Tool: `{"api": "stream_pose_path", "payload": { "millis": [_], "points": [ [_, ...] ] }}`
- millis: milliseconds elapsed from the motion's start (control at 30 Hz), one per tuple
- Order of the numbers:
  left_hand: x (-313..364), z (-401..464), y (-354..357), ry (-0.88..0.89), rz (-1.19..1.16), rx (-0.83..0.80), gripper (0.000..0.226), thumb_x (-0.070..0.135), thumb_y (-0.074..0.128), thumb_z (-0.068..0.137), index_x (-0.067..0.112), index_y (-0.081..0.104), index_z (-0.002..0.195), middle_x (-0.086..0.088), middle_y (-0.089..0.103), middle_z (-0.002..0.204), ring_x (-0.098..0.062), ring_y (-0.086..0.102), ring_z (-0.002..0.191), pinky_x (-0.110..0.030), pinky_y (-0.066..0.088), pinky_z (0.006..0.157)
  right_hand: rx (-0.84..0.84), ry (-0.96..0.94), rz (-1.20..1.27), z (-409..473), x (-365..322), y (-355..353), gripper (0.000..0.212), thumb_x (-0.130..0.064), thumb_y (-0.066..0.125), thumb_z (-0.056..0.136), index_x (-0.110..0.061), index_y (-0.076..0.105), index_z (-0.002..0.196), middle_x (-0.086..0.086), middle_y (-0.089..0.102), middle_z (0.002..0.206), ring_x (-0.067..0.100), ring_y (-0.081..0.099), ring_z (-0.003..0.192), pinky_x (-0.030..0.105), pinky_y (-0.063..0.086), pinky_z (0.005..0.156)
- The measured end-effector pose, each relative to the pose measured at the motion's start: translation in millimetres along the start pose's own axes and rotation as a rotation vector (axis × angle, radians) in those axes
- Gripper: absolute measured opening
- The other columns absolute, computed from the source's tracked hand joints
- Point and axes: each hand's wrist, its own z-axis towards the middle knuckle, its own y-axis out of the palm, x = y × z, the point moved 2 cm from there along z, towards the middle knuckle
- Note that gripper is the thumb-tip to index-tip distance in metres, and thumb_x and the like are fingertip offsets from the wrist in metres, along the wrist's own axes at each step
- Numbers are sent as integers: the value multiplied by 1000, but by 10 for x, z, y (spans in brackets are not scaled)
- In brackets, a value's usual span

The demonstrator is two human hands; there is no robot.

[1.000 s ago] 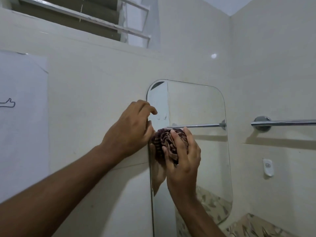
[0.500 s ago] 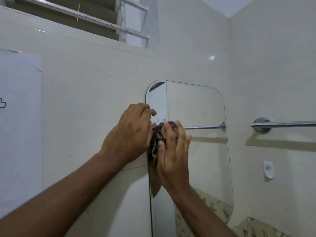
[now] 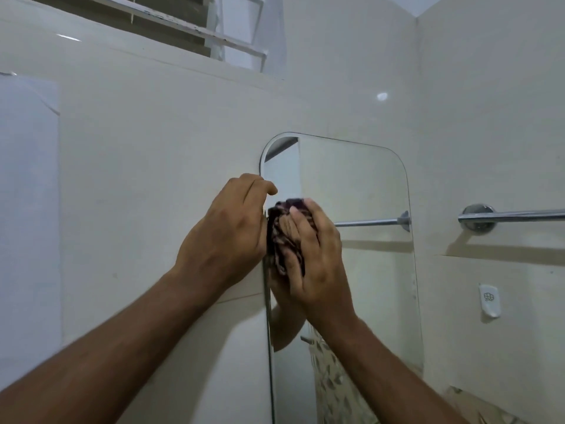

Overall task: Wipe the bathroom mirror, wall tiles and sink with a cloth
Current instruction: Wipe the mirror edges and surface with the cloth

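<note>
A tall mirror (image 3: 360, 185) with rounded corners hangs on the cream wall tiles (image 3: 153, 166). My right hand (image 3: 318, 261) presses a bunched dark patterned cloth (image 3: 281, 228) against the mirror's left side, fingers curled around it. My left hand (image 3: 226, 231) rests on the wall at the mirror's left edge, with its fingers curled over that edge. The sink is out of view.
A chrome towel bar (image 3: 513, 215) runs along the right wall, with a small white hook (image 3: 489, 300) below it. A louvred window (image 3: 183, 22) sits high above. A white sheet (image 3: 27, 215) hangs on the wall at far left.
My right hand has moved the cloth left and slightly up along the mirror, close to its left edge. My left hand has stayed at the edge.
</note>
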Motion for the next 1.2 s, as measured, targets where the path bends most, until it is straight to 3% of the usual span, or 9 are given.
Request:
{"api": "stream_pose_path", "payload": {
  "millis": [133,300,533,600,700,833,1100,1200],
  "points": [
    [12,11,30,18,89,-25,43,11,33,95,3,51,133,-14,52,132,-26,52,118,-35,45,101,-5,-21,24,327,67,1,51,-20,51,102,-9,38,150,12,33,158,26,33,144,39,34,118],
    [-8,7,76,7,314,-100,55,8,32,99,-2,28,153,-20,38,151,-32,36,141,-42,36,115,38,63,37,932,61,9,50,-22,49,104,-11,38,152,8,31,161,25,31,144,33,30,119],
    [-6,-3,99,46,464,-116,55,16,15,105,-5,12,155,-25,24,158,-37,20,150,-47,23,122,-56,-7,29,-15,9,-21,53,-18,52,102,-6,37,152,11,30,161,25,29,148,30,25,123],
    [4,0,98,40,459,-107,56,16,15,104,-5,13,155,-24,25,158,-36,21,149,-46,23,122,-78,-19,48,94,63,-30,54,-18,52,102,-8,36,152,9,30,161,23,28,148,31,26,122],
    [6,12,97,29,436,-91,59,12,31,102,-3,15,156,-22,27,158,-35,22,150,-45,22,123,-22,24,55,610,102,-20,52,-20,49,104,-8,35,152,10,30,161,23,28,147,36,29,122],
    [-3,14,77,-9,435,-82,62,12,35,100,-4,13,156,-24,22,162,-35,20,151,-46,22,123,36,72,23,1174,115,4,51,-25,45,105,-11,34,154,8,28,162,22,26,149,24,21,122],
    [-25,9,71,-12,432,-82,59,17,20,100,-4,16,155,-24,27,159,-38,25,148,-50,25,116,-82,-56,77,-30,-112,32,54,-17,55,100,-8,37,151,13,30,161,25,27,150,37,29,122],
    [10,9,44,23,404,-94,59,18,23,99,-2,21,155,-22,30,159,-37,29,146,-50,27,114,-106,-62,84,117,-57,4,53,-18,53,101,-7,39,151,13,32,160,24,29,149,36,30,122]
  ]
}}
